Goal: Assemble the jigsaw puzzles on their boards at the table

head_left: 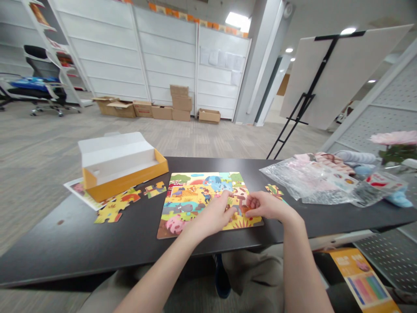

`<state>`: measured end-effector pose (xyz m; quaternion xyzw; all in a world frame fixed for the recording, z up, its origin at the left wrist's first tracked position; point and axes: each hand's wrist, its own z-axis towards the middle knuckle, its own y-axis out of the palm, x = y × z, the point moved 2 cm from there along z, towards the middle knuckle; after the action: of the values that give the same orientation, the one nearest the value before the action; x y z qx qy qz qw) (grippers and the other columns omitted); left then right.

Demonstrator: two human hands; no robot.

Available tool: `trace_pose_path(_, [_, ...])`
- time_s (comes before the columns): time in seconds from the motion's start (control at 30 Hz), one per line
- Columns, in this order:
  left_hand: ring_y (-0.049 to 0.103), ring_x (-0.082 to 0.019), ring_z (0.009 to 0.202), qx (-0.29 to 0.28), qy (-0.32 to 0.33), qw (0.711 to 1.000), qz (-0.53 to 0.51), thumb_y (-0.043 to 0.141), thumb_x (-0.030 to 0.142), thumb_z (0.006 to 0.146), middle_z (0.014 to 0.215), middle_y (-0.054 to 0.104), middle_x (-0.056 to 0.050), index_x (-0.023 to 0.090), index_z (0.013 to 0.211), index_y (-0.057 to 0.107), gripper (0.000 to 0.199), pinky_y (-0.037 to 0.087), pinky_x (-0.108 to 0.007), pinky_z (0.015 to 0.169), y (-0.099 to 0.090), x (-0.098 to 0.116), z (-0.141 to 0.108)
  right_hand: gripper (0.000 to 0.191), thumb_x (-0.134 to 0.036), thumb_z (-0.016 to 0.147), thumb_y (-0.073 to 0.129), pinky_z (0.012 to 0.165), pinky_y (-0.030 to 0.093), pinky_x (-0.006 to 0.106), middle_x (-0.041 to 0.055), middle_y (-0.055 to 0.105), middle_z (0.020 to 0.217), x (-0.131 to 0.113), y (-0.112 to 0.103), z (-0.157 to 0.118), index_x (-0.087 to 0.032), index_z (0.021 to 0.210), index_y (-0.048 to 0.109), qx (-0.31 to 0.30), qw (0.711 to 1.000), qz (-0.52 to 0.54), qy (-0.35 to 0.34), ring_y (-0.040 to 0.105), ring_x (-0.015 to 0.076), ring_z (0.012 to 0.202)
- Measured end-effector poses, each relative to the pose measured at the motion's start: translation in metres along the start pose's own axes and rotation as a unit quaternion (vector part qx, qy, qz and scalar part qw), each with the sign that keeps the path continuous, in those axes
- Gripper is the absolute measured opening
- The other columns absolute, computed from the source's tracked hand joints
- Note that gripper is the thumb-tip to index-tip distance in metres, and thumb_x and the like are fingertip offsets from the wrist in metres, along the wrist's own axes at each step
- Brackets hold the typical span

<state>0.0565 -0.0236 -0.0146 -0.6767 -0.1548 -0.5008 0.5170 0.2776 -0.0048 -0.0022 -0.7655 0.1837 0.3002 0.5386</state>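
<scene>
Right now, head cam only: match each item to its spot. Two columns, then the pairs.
Items
1. Open orange-and-white box
2. Clear plastic bag
3. Stacked cardboard boxes
4. Right hand

Spots
A. On the floor by the white wall
B. At a small orange piece over the jigsaw puzzle
C. On the black table, right of the puzzle
D. On the table, left of the puzzle

Pairs: 1-D, 2-C, 3-A, 4-B

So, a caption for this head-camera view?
Left hand and right hand at an animal jigsaw puzzle on a dark table.
</scene>
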Motion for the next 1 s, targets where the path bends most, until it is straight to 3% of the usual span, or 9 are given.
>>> trace_pose_path(0.5, [0.067, -0.021, 0.071, 0.008, -0.008, 1.000, 0.016, 0.050, 0.031, 0.093, 0.075, 0.068, -0.001, 0.020, 0.122, 0.051, 0.031, 0.050, -0.030, 0.069, -0.003, 0.006, 0.001, 0.031, -0.030, 0.056, 0.087, 0.058, 0.044, 0.026, 0.0008, 0.065, 0.068, 0.003, 0.002, 0.009, -0.018, 0.075, 0.065, -0.001, 0.999, 0.011, 0.030, 0.058, 0.0160, 0.064])
trace_pose_path(0.6, [0.067, -0.021, 0.073, 0.030, 0.009, 0.999, 0.023, 0.050, 0.030, 0.094, 0.077, 0.068, -0.001, 0.020, 0.123, 0.053, 0.031, 0.049, -0.029, 0.070, -0.005, 0.008, 0.002, 0.039, -0.036, 0.059, 0.088, 0.063, 0.048, 0.027, 0.0013, 0.067, 0.075, -0.008, -0.003, 0.003, -0.018, 0.086, 0.067, -0.022, 0.999, 0.044, -0.015, 0.060, 0.0161, 0.068])
trace_pose_path(0.77, [0.065, -0.021, 0.074, 0.085, 0.032, 0.995, 0.033, 0.043, 0.030, 0.099, 0.076, 0.066, -0.001, 0.020, 0.123, 0.057, 0.030, 0.047, -0.030, 0.070, -0.014, 0.014, 0.001, 0.037, -0.052, 0.081, 0.075, 0.071, 0.050, 0.027, 0.0018, 0.065, 0.085, -0.042, -0.004, -0.006, -0.019, 0.098, 0.067, -0.054, 0.977, 0.138, -0.151, 0.060, 0.0158, 0.077])
trace_pose_path(0.9, [0.065, -0.021, 0.075, 0.111, 0.056, 0.992, 0.030, 0.042, 0.032, 0.099, 0.078, 0.068, -0.002, 0.020, 0.124, 0.059, 0.032, 0.047, -0.031, 0.072, -0.023, 0.021, 0.000, 0.042, -0.059, 0.085, 0.069, 0.070, 0.052, 0.028, 0.0018, 0.065, 0.085, -0.057, 0.007, 0.002, -0.019, 0.099, 0.067, -0.055, 0.965, 0.204, -0.154, 0.060, 0.0164, 0.078])
trace_pose_path(1.0, [0.067, -0.020, 0.075, 0.106, 0.061, 0.992, 0.037, 0.044, 0.034, 0.098, 0.081, 0.072, -0.003, 0.022, 0.127, 0.059, 0.034, 0.049, -0.031, 0.073, -0.043, 0.016, -0.002, 0.042, -0.060, 0.082, 0.071, 0.070, 0.053, 0.029, 0.0023, 0.066, 0.084, -0.063, 0.012, 0.008, -0.020, 0.090, 0.065, -0.037, 0.960, 0.236, -0.146, 0.061, 0.0173, 0.078])
